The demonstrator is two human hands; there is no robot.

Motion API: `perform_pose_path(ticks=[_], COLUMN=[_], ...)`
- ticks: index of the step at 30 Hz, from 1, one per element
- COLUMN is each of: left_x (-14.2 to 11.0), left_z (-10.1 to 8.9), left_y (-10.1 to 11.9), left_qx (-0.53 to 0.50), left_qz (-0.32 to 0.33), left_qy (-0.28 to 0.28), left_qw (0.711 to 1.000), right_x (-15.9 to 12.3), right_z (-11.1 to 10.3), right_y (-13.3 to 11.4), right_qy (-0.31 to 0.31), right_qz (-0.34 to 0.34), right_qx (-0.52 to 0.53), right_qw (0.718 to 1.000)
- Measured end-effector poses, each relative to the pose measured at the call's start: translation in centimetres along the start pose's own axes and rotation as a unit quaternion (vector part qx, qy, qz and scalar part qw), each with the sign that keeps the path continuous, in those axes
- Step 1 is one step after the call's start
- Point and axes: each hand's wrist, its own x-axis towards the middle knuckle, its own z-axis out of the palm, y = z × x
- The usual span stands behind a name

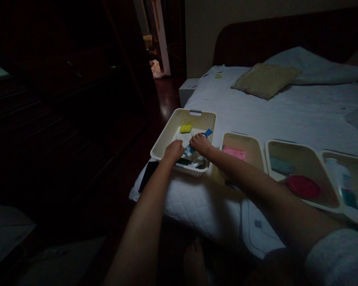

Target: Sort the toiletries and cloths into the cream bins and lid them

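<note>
Blue, with paler, see-through stretches, a packet (188, 150) lay inside the big cream basket (157, 149), in its near half. As far as I could make out, its long axis ran on a slant, from about the middle of the basket up towards the right wall, where a blue end (209, 132) poked out past the knuckles; whether that belonged to the same piece, I couldn't tell. The right hand (199, 143) was the nearer one, reaching over the basket's right wall, its fingers bent down over the packet and seemingly grasping it. The left hand (174, 151) came in over the basket's near-left corner, fingers curled just beside the packet's lower end; whether they pinched it or were merely clenched, I couldn't say. So the packet lay to the right of the left fingers and under the right ones.

Towards the basket's far end sat a yellow bundle (185, 128), apart from both hands; just inside its near wall lay some clear wrapping (197, 162). Right of the basket stood a smaller bin (241, 140) holding pink cloth (234, 153). Beneath the basket spread the bed (193, 196).
</note>
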Motion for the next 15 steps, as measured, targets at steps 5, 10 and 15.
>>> perform_pose_path(ticks=[5,10,15], left_x=[-0.6,-1.5,-2.5], left_z=[-0.1,-0.5,-1.4], left_y=[-0.2,-0.3,0.2], left_qx=[-0.057,-0.132,-0.227], left_qz=[-0.015,-0.049,-0.07], left_qy=[0.037,0.044,0.063], left_qw=[0.998,0.989,0.969], right_x=[-0.6,-1.5,-2.6], right_z=[-1.4,-2.8,-3.6], right_y=[0.5,0.7,1.0], right_qy=[0.038,0.077,0.123], right_qz=[-0.008,-0.03,-0.057], right_qx=[0.001,-0.003,-0.024], right_qw=[0.999,0.997,0.99])
